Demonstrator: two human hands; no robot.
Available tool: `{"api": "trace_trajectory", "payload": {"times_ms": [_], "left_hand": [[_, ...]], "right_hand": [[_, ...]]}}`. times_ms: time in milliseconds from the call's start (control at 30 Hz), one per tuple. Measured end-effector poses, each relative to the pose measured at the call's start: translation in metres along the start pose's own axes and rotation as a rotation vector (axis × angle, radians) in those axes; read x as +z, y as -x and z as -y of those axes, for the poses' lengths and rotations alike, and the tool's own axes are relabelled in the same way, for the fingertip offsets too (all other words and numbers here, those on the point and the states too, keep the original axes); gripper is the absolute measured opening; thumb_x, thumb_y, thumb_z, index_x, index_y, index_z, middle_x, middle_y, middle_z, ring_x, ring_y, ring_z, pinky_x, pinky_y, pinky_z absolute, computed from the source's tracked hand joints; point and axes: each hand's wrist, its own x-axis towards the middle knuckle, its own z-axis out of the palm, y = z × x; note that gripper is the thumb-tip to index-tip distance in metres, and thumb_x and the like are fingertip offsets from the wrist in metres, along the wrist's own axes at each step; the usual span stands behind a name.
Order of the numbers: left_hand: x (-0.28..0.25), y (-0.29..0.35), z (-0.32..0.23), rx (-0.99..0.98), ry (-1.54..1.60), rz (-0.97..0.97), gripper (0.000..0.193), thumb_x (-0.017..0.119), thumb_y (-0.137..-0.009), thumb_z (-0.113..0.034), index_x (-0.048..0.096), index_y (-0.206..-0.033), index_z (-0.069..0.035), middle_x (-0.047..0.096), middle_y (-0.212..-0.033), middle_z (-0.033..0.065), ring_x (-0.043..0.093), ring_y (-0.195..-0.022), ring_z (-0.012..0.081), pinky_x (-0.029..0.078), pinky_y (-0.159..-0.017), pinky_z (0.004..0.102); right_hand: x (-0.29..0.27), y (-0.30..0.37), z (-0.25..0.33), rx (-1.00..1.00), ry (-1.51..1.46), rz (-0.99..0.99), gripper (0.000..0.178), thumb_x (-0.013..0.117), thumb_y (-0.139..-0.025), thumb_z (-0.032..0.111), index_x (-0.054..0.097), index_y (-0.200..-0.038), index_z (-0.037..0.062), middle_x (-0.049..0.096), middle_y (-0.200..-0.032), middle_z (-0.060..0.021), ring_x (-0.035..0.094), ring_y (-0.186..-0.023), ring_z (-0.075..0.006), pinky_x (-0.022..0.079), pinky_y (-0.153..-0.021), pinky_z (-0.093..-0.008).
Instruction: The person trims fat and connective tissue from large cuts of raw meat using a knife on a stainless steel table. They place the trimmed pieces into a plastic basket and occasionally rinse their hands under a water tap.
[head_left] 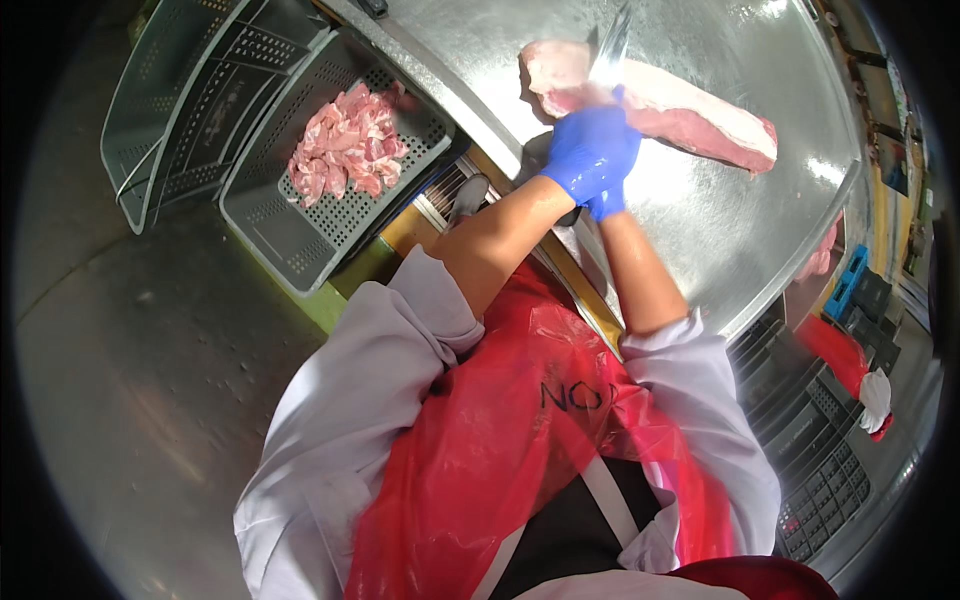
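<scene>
A long slab of raw meat (700,105), pink with a whitish fat layer, lies slantwise on the metal worktop (720,230). A knife blade (613,45), smeared by motion, crosses the slab near its left part. Its handle is covered by my hands. My left hand (590,150), in a wet blue glove, is closed at the slab's near edge; what it grips is hidden. Overlapped by it is my right hand (607,203), also blue-gloved, its fingers mostly covered. I cannot tell which hand holds the knife.
Left of the worktop stands a grey perforated crate (285,235) with a heap of cut meat pieces (350,145). Another grey crate (170,110) leans beside it. At the right are a dark crate (825,500), a blue object (848,280) and another person's red sleeve (835,352).
</scene>
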Motion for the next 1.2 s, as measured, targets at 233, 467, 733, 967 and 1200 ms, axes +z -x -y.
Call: {"api": "trace_trajectory", "payload": {"times_ms": [233, 467, 733, 967, 1200], "left_hand": [[-0.009, 0.008, -0.007, 0.163, 0.016, -0.115, 0.024, 0.053, -0.093, -0.024, 0.066, -0.087, -0.003, 0.068, -0.080, 0.0224, 0.067, -0.076, 0.0413, 0.052, -0.068, 0.0512], [-0.102, 0.001, 0.025, 0.284, 0.862, -0.187, 0.030, 0.064, -0.092, -0.010, 0.063, -0.121, -0.001, 0.068, -0.110, 0.0114, 0.067, -0.092, 0.0211, 0.055, -0.079, 0.0337], [-0.301, 0.087, 0.186, -0.394, 0.027, -0.056, 0.041, 0.060, -0.098, -0.031, 0.066, -0.122, 0.001, 0.070, -0.107, 0.0102, 0.067, -0.089, 0.0190, 0.054, -0.076, 0.0347], [-0.178, 0.088, 0.175, -0.161, -0.328, -0.325, 0.039, 0.073, -0.088, -0.033, 0.062, -0.105, -0.001, 0.068, -0.094, 0.0171, 0.069, -0.085, 0.0348, 0.055, -0.076, 0.0434], [-0.111, 0.086, 0.133, -0.188, 0.068, -0.250, 0.028, 0.073, -0.087, -0.024, 0.063, -0.099, 0.000, 0.066, -0.085, 0.0165, 0.067, -0.076, 0.0303, 0.054, -0.070, 0.0399]], "right_hand": [[0.029, 0.007, -0.080, -0.205, 0.198, -0.040, 0.042, 0.059, -0.101, 0.016, 0.054, -0.139, 0.0020, 0.061, -0.131, -0.0169, 0.060, -0.119, -0.0270, 0.049, -0.100, -0.0385], [0.080, 0.024, 0.064, 0.168, 0.314, 0.022, 0.071, 0.061, -0.095, 0.016, 0.031, -0.159, 0.0137, 0.070, -0.078, -0.0178, 0.072, -0.072, -0.0265, 0.057, -0.073, -0.0370], [-0.028, -0.026, 0.080, -0.052, 0.371, 0.003, 0.079, 0.059, -0.093, 0.014, 0.024, -0.163, 0.0270, 0.071, -0.078, -0.0158, 0.067, -0.063, -0.0226, 0.054, -0.067, -0.0380], [-0.050, -0.084, 0.103, -0.284, 1.033, 0.332, 0.080, 0.057, -0.092, 0.011, 0.024, -0.161, 0.0375, 0.071, -0.109, -0.0225, 0.070, -0.088, -0.0393, 0.054, -0.084, -0.0466], [-0.178, -0.006, 0.126, -0.172, 1.293, 0.678, 0.074, 0.053, -0.094, 0.010, 0.030, -0.159, 0.0350, 0.067, -0.094, -0.0256, 0.067, -0.077, -0.0393, 0.055, -0.073, -0.0462]]}}
